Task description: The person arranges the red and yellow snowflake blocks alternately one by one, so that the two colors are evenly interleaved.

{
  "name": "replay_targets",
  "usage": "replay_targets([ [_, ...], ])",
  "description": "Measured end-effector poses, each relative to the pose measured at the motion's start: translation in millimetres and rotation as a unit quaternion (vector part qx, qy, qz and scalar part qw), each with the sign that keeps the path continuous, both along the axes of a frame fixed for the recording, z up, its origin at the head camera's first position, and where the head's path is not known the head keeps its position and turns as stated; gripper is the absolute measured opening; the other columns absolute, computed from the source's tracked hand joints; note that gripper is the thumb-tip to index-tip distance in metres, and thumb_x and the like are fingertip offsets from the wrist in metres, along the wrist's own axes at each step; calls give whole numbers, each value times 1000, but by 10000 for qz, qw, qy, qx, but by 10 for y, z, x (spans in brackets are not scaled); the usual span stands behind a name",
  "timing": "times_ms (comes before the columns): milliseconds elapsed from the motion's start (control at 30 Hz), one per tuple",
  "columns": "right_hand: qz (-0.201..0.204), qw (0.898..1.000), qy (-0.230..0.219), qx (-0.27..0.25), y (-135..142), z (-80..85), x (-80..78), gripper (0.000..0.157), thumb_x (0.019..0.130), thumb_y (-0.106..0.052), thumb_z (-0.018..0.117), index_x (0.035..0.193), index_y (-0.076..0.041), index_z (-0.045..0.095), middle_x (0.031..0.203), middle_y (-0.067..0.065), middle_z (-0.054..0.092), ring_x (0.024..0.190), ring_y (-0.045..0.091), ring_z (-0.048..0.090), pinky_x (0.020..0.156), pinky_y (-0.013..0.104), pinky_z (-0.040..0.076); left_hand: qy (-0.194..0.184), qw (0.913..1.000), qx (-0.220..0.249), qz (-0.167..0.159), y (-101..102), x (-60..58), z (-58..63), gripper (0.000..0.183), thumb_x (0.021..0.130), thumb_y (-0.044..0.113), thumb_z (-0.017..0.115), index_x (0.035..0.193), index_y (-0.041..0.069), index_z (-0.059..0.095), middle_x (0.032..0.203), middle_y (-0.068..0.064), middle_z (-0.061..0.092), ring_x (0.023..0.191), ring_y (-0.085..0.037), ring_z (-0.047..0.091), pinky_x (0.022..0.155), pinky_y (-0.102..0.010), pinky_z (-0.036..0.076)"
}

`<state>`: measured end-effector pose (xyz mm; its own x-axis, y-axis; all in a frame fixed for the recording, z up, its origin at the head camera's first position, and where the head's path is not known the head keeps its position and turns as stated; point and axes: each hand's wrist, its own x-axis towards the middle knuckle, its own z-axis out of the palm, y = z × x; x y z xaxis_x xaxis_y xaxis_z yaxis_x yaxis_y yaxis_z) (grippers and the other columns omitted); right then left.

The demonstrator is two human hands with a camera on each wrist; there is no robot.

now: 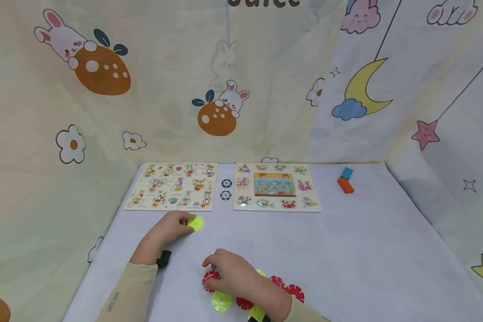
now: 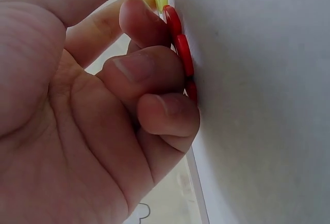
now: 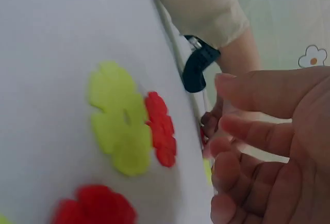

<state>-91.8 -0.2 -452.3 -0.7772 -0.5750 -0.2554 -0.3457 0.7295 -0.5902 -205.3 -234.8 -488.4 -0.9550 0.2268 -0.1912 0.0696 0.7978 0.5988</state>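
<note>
My left hand [image 1: 171,226] is over the table's left part, just in front of a picture board, its thumb and index finger pinching a yellow notched flower disc [image 1: 197,223]. Under its curled fingers, a red flower disc [image 2: 184,53] stands against the white surface in the left wrist view. My right hand [image 1: 237,273] hovers lower and nearer, with loosely bent fingers and nothing in them. A red flower disc [image 1: 210,281] lies below its thumb, beside a yellow disc [image 1: 222,302]. The right wrist view shows a yellow disc [image 3: 121,121] apart from the fingers.
More red discs [image 1: 295,292] and yellow ones lie partly under my right forearm. Two picture boards [image 1: 221,166] [image 1: 277,209] stand at the back, with two round chips [image 1: 226,183] between them. A blue block [image 1: 347,173] and an orange block [image 1: 345,185] lie back right.
</note>
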Motion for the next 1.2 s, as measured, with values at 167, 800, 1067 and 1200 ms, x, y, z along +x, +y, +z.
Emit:
replay_targets([
  [167,-87,9987,99,494,-28,-149,156,42,73,-47,77,108,-29,65,87,-14,49,73,1,45,68,23,45,56,10000,11,-31,-27,-14,-29,45,78,27,77,121,14,66,115,-6,60,90,-20,46,79,-38,39],
  [800,-1320,9884,-45,749,-221,-281,156,57,64,-49,82,102,-17,54,71,-9,51,61,8,47,57,26,40,-95,9997,160,137,-21,-25,-14,46,78,26,77,121,15,66,84,-3,52,77,-18,43,66,-33,34],
  [1067,-979,9936,-49,566,-206,-232,145,34,71,-38,81,79,-20,53,65,-8,48,59,9,45,53,27,38,-213,9993,197,250,-11,-20,-7,46,78,25,78,121,16,65,83,-4,50,77,-19,43,65,-33,34],
  [1200,-489,9980,154,359,-189,-156,228,19,80,-34,75,79,-23,60,64,-12,49,58,6,44,53,23,38,-180,9993,258,203,-15,-18,-17,46,78,24,78,121,15,65,77,-5,47,73,-19,42,62,-33,33],
])
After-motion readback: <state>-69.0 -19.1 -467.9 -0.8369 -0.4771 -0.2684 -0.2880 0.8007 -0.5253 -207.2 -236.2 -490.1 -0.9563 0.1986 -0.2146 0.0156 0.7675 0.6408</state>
